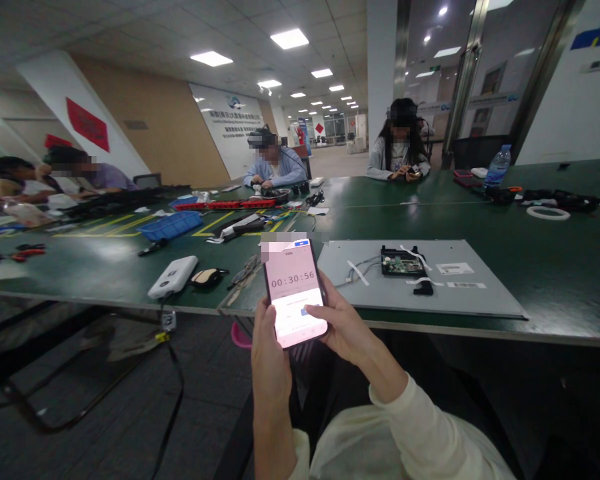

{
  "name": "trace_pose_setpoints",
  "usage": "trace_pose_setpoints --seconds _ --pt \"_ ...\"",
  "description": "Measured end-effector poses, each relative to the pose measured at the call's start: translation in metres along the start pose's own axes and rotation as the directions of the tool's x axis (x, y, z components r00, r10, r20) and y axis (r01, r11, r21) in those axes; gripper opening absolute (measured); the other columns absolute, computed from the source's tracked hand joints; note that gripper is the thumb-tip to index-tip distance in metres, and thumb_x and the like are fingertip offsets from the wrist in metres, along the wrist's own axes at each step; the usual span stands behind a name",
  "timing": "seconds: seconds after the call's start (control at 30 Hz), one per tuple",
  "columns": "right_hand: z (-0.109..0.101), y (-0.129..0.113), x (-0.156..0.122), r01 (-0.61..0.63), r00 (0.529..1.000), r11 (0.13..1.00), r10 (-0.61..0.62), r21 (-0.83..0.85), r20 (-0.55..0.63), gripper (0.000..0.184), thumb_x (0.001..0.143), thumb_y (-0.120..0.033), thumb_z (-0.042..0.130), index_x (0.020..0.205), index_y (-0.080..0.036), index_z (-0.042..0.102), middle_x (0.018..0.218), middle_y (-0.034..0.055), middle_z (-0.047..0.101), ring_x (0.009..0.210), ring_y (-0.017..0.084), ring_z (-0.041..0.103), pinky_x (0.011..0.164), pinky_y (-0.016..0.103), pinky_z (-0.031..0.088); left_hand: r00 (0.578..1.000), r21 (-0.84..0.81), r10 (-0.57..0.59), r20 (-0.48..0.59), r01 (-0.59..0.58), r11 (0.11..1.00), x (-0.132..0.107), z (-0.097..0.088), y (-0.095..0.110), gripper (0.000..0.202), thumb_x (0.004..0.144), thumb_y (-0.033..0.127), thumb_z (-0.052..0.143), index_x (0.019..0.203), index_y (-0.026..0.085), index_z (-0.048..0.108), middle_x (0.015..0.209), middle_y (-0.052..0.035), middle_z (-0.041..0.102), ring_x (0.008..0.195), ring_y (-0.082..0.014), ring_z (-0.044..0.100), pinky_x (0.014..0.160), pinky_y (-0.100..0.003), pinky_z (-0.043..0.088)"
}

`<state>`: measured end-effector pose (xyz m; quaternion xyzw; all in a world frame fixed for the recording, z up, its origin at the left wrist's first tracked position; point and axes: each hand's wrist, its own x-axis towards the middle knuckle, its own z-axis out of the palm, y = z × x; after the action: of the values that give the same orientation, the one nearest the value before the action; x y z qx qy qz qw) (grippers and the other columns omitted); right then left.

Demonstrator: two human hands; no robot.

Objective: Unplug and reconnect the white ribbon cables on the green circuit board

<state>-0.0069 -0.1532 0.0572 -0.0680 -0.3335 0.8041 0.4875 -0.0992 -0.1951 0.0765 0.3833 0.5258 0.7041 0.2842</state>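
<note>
A smartphone (pixel 293 273) is held upright in front of me, its lit screen showing 00:30:56 and a white box below. My left hand (pixel 270 347) grips its left edge, the thumb along the side. From the right, my right hand (pixel 347 327) supports the phone, with its thumb over the lower part of the screen; its other fingers are partly hidden behind the phone. Beyond the phone, a flat grey panel (pixel 345 260) lies on the green table (pixel 350 217). A circuit board in a black frame (pixel 403 263) sits on it with cables and white tape strips.
A white power bank (pixel 174 277) and a beige-and-black mouse (pixel 209 277) lie at the left table edge. Farther back are a blue basket (pixel 170 227) and red strips (pixel 225 205). A water bottle (pixel 498 167) and white ring (pixel 547 213) stand right. Several people sit around the tables.
</note>
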Motion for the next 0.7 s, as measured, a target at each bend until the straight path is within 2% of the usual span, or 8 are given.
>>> trace_pose_setpoints --seconds 0.1,0.3,0.47,0.57,0.7 --pt "0.003 -0.004 -0.003 -0.005 1.0 1.0 0.005 0.0 -0.019 0.074 0.072 -0.02 0.071 0.138 -0.029 0.04 0.12 0.0021 0.065 0.102 0.02 0.064 0.081 0.034 0.056 1.0 0.012 0.019 -0.023 -0.019 1.0 -0.001 -0.002 -0.001 0.037 0.081 0.043 0.057 0.107 0.017 0.062 0.107 -0.0058 0.069 0.11 -0.0245 0.061 0.084 -0.028 0.053" --pt "0.005 -0.004 -0.003 -0.036 0.996 0.999 0.037 0.012 -0.075 0.07 0.075 -0.024 0.067 0.139 -0.031 0.04 0.115 0.0 0.067 0.093 0.019 0.067 0.073 0.03 0.056 0.997 -0.081 -0.071 -0.024 0.069 0.994 0.005 -0.004 -0.012 0.041 0.081 0.043 0.055 0.115 0.02 0.058 0.1 -0.0022 0.069 0.096 -0.0209 0.066 0.076 -0.026 0.054" --pt "0.002 0.001 0.001 -0.049 0.994 0.997 0.054 0.054 -0.096 0.065 0.077 -0.026 0.064 0.138 -0.029 0.042 0.112 -0.0002 0.068 0.088 0.017 0.067 0.068 0.026 0.055 0.995 -0.152 -0.081 -0.062 0.071 0.986 0.009 -0.001 -0.013 0.036 0.077 0.039 0.06 0.107 0.02 0.061 0.096 0.0003 0.069 0.088 -0.0177 0.067 0.072 -0.022 0.053" --pt "-0.001 0.007 0.003 -0.039 0.994 0.998 0.044 0.047 -0.104 0.061 0.079 -0.029 0.063 0.137 -0.029 0.044 0.112 -0.0008 0.068 0.088 0.016 0.067 0.068 0.025 0.054 0.991 -0.191 -0.1 -0.089 0.081 0.978 0.014 0.0 -0.016 0.037 0.078 0.041 0.06 0.106 0.018 0.063 0.098 -0.001 0.07 0.09 -0.0187 0.067 0.075 -0.025 0.053" --pt "-0.002 0.016 0.005 -0.03 0.991 0.999 0.033 0.022 -0.128 0.058 0.082 -0.036 0.064 0.136 -0.03 0.046 0.115 -0.0007 0.067 0.093 0.017 0.066 0.077 0.028 0.054 0.973 -0.173 -0.173 -0.154 0.146 0.974 0.02 -0.002 -0.022 0.039 0.081 0.043 0.056 0.108 0.017 0.063 0.102 -0.0033 0.071 0.089 -0.0204 0.068 0.077 -0.031 0.055"
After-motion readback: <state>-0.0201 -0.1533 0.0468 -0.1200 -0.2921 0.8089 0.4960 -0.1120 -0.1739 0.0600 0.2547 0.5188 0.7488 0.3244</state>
